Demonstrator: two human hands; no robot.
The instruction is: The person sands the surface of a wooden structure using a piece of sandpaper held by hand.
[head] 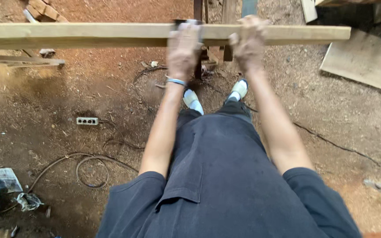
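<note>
The plank [89, 35] runs level across the top of the frame, from the left edge to a square-cut end at the upper right. It is pale, long and narrow, with its broad face toward you.

Your left hand [183, 50] rests on the plank right of centre, fingers over its top edge; a small dark object sits under the fingertips, too blurred to identify. You cannot tell how tightly this hand is closed. A light blue band [176, 81] circles the wrist.

Your right hand [248, 42] is near the left hand, toward the plank's cut end, with fingers curled over the top edge in a grip on the wood. Both hands are motion-blurred.

Below the plank, your shoes [217, 94] stand on reddish sawdust ground [331, 123]. A white power strip [87, 120] lies at centre left, with a cable [91, 169] coiled below it. A flat board [367, 61] lies at the right edge. Scrap paper and debris [5, 187] occupy the lower left corner.
</note>
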